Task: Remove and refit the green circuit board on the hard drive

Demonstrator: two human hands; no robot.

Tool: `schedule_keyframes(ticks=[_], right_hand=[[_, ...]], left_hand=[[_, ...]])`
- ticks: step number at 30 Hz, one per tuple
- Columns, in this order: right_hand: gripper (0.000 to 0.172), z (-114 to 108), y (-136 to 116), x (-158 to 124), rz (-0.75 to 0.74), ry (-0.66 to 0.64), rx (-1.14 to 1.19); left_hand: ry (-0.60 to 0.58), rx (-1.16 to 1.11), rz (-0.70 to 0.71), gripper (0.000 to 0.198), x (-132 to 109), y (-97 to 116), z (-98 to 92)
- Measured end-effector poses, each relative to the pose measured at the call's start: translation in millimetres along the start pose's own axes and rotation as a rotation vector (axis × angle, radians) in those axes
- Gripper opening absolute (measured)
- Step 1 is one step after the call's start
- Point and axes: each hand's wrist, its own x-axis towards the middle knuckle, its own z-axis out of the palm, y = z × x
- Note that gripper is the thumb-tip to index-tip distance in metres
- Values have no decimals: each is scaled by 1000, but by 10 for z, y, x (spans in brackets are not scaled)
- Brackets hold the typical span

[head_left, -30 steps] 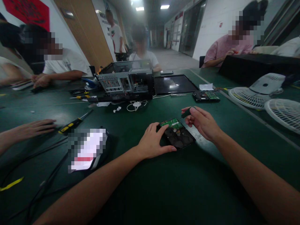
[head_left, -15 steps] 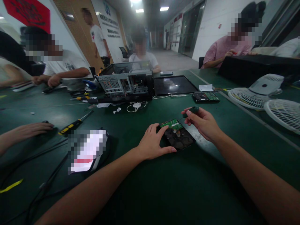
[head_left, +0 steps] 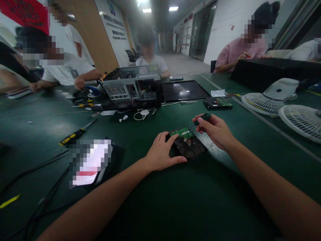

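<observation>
A black hard drive (head_left: 192, 148) with a green circuit board lies flat on the dark green table (head_left: 160, 207), in front of me. My left hand (head_left: 160, 152) grips it from the left, thumb along the near edge and fingers over the far left part. In my right hand (head_left: 218, 131) is a small screwdriver with a dark green handle (head_left: 206, 117), pinched between thumb and fingers. Its thin shaft points down at the far right edge of the drive's board; whether the tip sits in a screw I cannot tell.
An opened computer case (head_left: 130, 88) stands at the back, beside a dark flat panel (head_left: 185, 90). A second hard drive (head_left: 218, 103) lies farther right, near white fan grilles (head_left: 260, 102). Leftward are a yellow-black screwdriver (head_left: 75, 135), a bright-screened device (head_left: 91, 164) and cables. Several people sit around.
My hands, the hard drive and the green screwdriver keep nearly the same pose; the view shifts slightly. Another person's hand at the left has gone from view, and a standing person moved left.
</observation>
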Motion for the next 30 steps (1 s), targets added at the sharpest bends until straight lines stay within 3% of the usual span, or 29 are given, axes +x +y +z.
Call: schedule_keyframes(ticks=[15, 21, 25, 30], right_hand=[[26, 0, -12, -4, -5, -10, -15], [26, 5, -69, -25, -71, 13, -75], [27, -74, -114, -30, -182, 99, -305], [31, -393, -54, 31, -305, 212, -990]], left_hand=[[4, -19, 6, 108, -5, 4, -17], [13, -26, 5, 107, -8, 9, -11], [13, -32, 4, 106, -11, 9, -15], [-3, -57, -27, 107, -11, 16, -42]])
